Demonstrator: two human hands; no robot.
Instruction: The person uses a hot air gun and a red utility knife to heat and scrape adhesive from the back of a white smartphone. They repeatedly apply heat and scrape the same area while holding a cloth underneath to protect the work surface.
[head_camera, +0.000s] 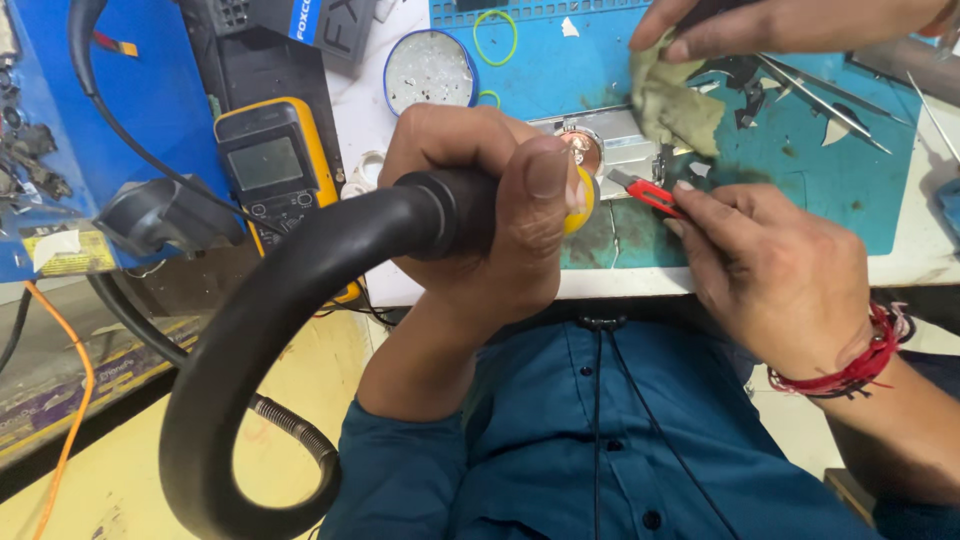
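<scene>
The left hand (480, 200) has its grip clenched around the black tool handle (450, 210) with a thick hose, over the blue mat (800, 200). The right hand (770, 270) pinches red-handled tweezers (650, 192) beside the metal block (615, 145) on the worktop (900, 262). Another person's hand (760, 25) presses a yellowish cloth (675, 100) against the block.

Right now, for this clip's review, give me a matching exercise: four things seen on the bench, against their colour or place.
Things:
1. multimeter
2. work mat
3. left hand
4. right hand

Descriptions:
A. grips a black hose handle
B. teal, covering the bench
C. yellow-edged, left of the hands
D. holds a red-handled tool

Pairs: 1-C, 2-B, 3-A, 4-D
</scene>
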